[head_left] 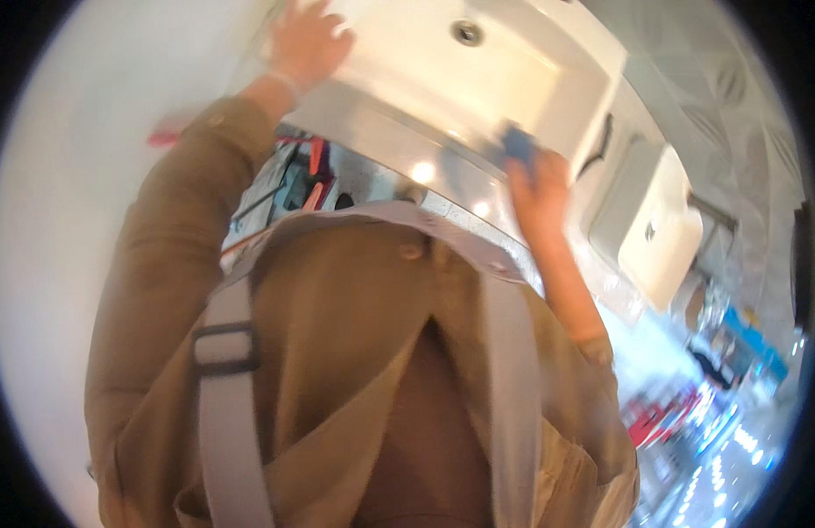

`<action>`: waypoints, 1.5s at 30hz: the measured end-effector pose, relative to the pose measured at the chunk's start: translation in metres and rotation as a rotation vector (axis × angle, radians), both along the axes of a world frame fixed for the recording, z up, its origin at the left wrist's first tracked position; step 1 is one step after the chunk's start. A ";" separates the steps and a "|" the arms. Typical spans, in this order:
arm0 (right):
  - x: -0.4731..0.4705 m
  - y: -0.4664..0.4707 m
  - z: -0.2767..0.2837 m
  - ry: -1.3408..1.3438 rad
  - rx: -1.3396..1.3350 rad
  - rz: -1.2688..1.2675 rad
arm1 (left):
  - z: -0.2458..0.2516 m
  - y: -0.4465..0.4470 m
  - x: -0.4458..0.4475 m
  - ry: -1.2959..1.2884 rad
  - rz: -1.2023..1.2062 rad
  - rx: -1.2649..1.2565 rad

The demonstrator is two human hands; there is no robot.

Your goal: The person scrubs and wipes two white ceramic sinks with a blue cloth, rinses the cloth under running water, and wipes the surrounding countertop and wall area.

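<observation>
A white sink basin (440, 72) with a round metal drain (467, 32) lies before me. My right hand (540, 185) is at the basin's near right rim, gripping a blue cloth or sponge (518, 142); blur hides which it is. Over the basin's left end is my left hand (309, 43), its fingers spread and nothing visible in it. Whether its fingertips touch the rim I cannot tell. The glossy front panel (407, 135) of the sink runs between my two hands and reflects bright lights.
A second, smaller white basin (651, 231) stands to the right, with a dark bracket-like bar (598, 148) between the two. A white wall (71, 198) rises close on the left. Red-handled items (315, 171) sit low beneath my left arm. Blurred goods (671, 416) fill the far right.
</observation>
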State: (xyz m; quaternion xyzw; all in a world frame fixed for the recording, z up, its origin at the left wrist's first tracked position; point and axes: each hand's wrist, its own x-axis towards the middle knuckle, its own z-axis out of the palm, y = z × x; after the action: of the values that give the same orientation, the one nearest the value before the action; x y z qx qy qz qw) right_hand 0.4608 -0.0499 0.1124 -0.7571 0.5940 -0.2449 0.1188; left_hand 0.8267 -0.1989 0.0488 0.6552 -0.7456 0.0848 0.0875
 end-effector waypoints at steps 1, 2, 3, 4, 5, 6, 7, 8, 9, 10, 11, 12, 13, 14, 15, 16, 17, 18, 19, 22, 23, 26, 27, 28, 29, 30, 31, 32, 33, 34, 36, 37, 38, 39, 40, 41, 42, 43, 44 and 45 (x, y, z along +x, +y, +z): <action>0.034 0.001 -0.008 -0.033 -0.081 0.164 | -0.002 -0.003 0.002 -0.100 -0.054 -0.060; 0.075 -0.002 -0.023 -0.128 -0.111 0.299 | -0.004 -0.006 0.006 -0.149 -0.128 -0.076; 0.116 -0.001 -0.042 -0.138 -0.077 0.417 | -0.007 -0.007 0.010 -0.227 -0.181 -0.046; 0.158 -0.011 -0.066 -0.274 -0.024 0.569 | -0.010 -0.010 0.013 -0.144 -0.188 -0.068; 0.204 -0.013 -0.091 0.113 0.187 0.640 | -0.013 -0.010 0.016 -0.110 -0.142 0.005; 0.230 -0.006 -0.113 0.169 0.052 0.587 | -0.015 -0.010 0.018 -0.068 -0.139 -0.022; 0.238 0.000 -0.136 0.224 -0.096 0.556 | -0.016 -0.009 0.019 -0.073 -0.102 0.006; 0.230 0.004 -0.156 0.184 -0.116 0.499 | -0.015 -0.009 0.019 -0.086 -0.073 0.009; 0.214 0.015 -0.168 0.159 -0.084 0.460 | -0.014 -0.007 0.019 -0.116 -0.065 0.004; 0.196 0.026 -0.174 0.177 0.014 0.438 | -0.013 -0.005 0.018 -0.111 -0.048 0.050; 0.166 0.039 -0.175 0.138 0.035 0.302 | -0.012 -0.003 0.016 -0.101 -0.051 0.052; 0.129 0.055 -0.172 0.092 0.052 0.190 | -0.009 -0.003 0.015 -0.102 -0.072 0.011; 0.092 0.072 -0.168 0.113 0.119 0.059 | -0.009 -0.001 0.015 -0.097 -0.066 0.044; 0.054 0.085 -0.162 0.123 0.227 -0.100 | -0.009 -0.001 0.014 -0.103 -0.077 0.034; 0.021 0.100 -0.157 0.218 0.180 -0.205 | -0.009 -0.001 0.015 -0.142 -0.096 -0.025; -0.001 0.112 -0.156 0.279 0.225 -0.304 | -0.011 -0.002 0.015 -0.109 -0.087 0.033; -0.020 0.123 -0.158 0.290 0.192 -0.336 | -0.013 -0.001 0.016 -0.110 -0.083 0.047; -0.036 0.131 -0.161 0.324 0.114 -0.401 | -0.014 -0.002 0.018 -0.116 -0.131 0.004; -0.052 0.137 -0.166 0.317 0.184 -0.484 | -0.014 -0.002 0.017 -0.143 -0.070 0.046; -0.096 0.137 -0.172 0.348 0.140 -0.839 | 0.000 0.004 0.007 -0.217 0.015 0.060; -0.118 0.133 -0.168 0.361 0.194 -0.992 | 0.010 0.008 -0.006 -0.143 -0.135 -0.055; -0.166 0.125 -0.149 0.233 -0.001 -1.077 | 0.043 0.029 -0.085 0.109 -0.597 -0.149; -0.169 0.125 -0.146 0.149 -0.048 -0.787 | 0.049 0.039 -0.128 0.233 -0.787 -0.135; -0.173 0.122 -0.144 0.036 -0.125 -0.628 | 0.051 0.049 -0.176 0.313 -0.902 -0.072; -0.170 0.125 -0.144 0.024 -0.102 -0.426 | 0.052 0.060 -0.227 0.406 -1.039 -0.003; -0.166 0.124 -0.146 -0.017 -0.036 -0.160 | 0.048 0.068 -0.277 0.524 -1.134 0.103; -0.162 0.128 -0.149 0.007 0.171 -0.057 | 0.044 0.073 -0.328 0.556 -1.164 0.262; -0.160 0.127 -0.153 0.059 0.051 0.062 | 0.036 0.077 -0.374 0.466 -1.070 0.451; -0.161 0.131 -0.155 0.023 0.105 0.020 | 0.028 0.078 -0.416 0.420 -1.016 0.555; -0.164 0.131 -0.158 -0.025 0.108 0.032 | 0.017 0.075 -0.453 0.351 -0.860 0.692; -0.184 0.132 -0.158 0.118 0.112 0.111 | -0.005 0.068 -0.504 0.236 -0.602 0.820; -0.196 0.131 -0.155 0.191 0.116 0.105 | -0.018 0.065 -0.519 0.168 -0.485 0.846; -0.206 0.129 -0.152 0.185 0.103 0.157 | -0.033 0.061 -0.530 0.192 -0.407 0.795; -0.212 0.126 -0.149 0.184 0.115 0.176 | -0.048 0.058 -0.539 0.208 -0.324 0.759; -0.218 0.123 -0.147 0.177 0.144 0.241 | -0.064 0.057 -0.544 0.222 -0.239 0.711; -0.219 0.118 -0.145 0.160 0.133 0.217 | -0.079 0.054 -0.547 0.220 -0.209 0.747; -0.219 0.114 -0.146 0.144 0.135 0.240 | -0.093 0.051 -0.549 0.223 -0.178 0.767; -0.215 0.108 -0.147 0.136 0.155 0.268 | -0.105 0.046 -0.551 0.220 -0.149 0.741; -0.210 0.102 -0.149 0.184 0.146 0.264 | -0.112 0.043 -0.551 0.238 -0.217 0.743; -0.205 0.092 -0.153 0.162 0.128 0.242 | -0.114 0.040 -0.551 0.252 -0.284 0.701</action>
State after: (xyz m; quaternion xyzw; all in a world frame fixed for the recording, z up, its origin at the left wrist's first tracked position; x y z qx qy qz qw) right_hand 0.2554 0.0426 -0.0407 -0.8312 0.5205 -0.1286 0.1469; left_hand 0.2761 -0.1591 -0.0653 0.5408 -0.7961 -0.2688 -0.0399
